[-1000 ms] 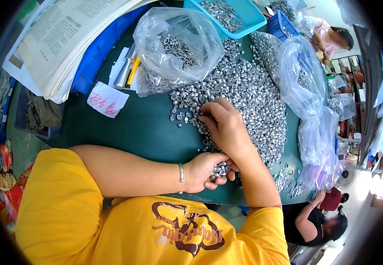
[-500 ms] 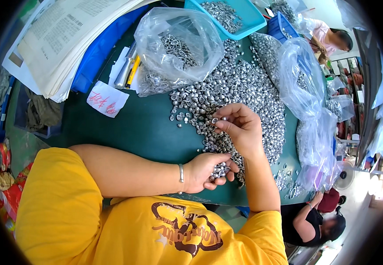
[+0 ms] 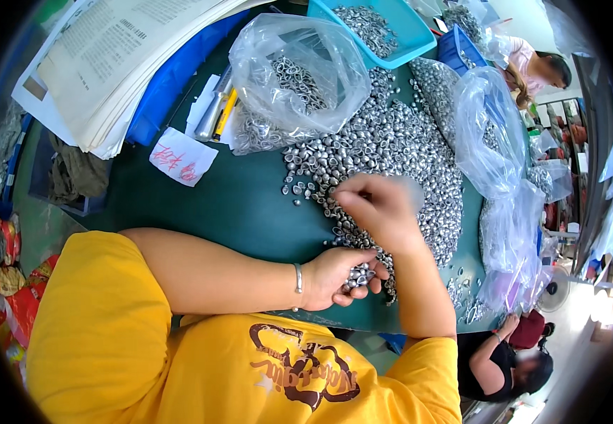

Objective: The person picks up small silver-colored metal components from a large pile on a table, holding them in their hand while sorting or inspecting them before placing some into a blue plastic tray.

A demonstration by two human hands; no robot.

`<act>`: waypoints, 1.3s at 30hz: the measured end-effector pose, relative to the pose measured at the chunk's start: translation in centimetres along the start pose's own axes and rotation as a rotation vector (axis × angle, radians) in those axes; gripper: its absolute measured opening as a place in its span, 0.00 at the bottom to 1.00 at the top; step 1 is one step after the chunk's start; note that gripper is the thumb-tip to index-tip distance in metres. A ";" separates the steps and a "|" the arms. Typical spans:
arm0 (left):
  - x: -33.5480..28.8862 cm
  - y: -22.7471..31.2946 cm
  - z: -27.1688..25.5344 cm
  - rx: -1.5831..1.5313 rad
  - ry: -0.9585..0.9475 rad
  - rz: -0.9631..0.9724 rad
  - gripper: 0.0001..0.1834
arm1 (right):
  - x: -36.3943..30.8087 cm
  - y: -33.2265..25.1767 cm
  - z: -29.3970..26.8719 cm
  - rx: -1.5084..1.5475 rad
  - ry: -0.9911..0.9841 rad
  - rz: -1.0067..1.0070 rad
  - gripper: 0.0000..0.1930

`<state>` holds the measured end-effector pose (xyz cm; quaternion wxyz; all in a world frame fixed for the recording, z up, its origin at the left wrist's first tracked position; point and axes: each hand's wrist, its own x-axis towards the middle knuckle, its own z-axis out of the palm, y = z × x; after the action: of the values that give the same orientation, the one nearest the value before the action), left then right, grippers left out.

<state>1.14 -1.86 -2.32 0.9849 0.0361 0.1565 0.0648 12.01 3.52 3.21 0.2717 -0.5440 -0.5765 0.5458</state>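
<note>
Small, shiny silver metal pieces, rounded or teardrop-shaped and many of them hollow, lie in a broad pile [image 3: 419,159] on the dark green tabletop. Near the table's front edge my left hand [image 3: 331,279] is cupped palm up, its fingers curled around a handful of these metal pieces [image 3: 358,275]. Above the pile's near left side is my right hand [image 3: 384,212], blurred by motion. Its thumb and forefinger are drawn together at the left; whatever lies between them cannot be made out.
An open clear plastic bag [image 3: 299,85] of silver ring-like pieces stands behind the pile, near a turquoise tray [image 3: 409,53]. A yellow cutter [image 3: 226,113] and a handwritten paper slip [image 3: 181,157] lie left. More filled bags [image 3: 490,127] line the right. Other people sit beyond.
My right hand has turned, its fingers folding inward, and the piece seen at its fingertips is no longer visible. My left hand still cups its handful. The whole view has shifted slightly.
</note>
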 end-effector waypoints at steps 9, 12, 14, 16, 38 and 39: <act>0.1 0.0 0.3 0.034 -0.007 0.016 0.17 | 2.9 0.0 2.1 -0.518 -0.079 -0.519 0.05; 0.1 -0.1 -0.2 -0.011 -0.011 0.009 0.19 | 1.9 -0.4 0.2 0.344 -0.133 0.045 0.02; 0.2 -0.2 -0.2 -0.023 -0.010 -0.001 0.19 | 1.7 -0.1 -0.8 0.845 -0.136 0.057 0.03; 0.2 -0.1 -0.1 -0.009 0.004 0.003 0.19 | 1.4 0.2 -1.9 0.780 -0.104 0.087 0.03; 0.0 0.3 0.1 -0.022 0.006 -0.005 0.19 | -1.3 4.2 -1.9 0.573 -0.045 -0.296 0.09; 0.1 0.3 0.1 -0.015 0.006 -0.004 0.19 | -1.4 4.1 -2.0 0.572 -0.044 -0.302 0.09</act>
<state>1.27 -1.56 -2.19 0.9848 0.0280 0.1591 0.0642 15.56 2.17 0.32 0.4789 -0.3419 -0.4796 0.6509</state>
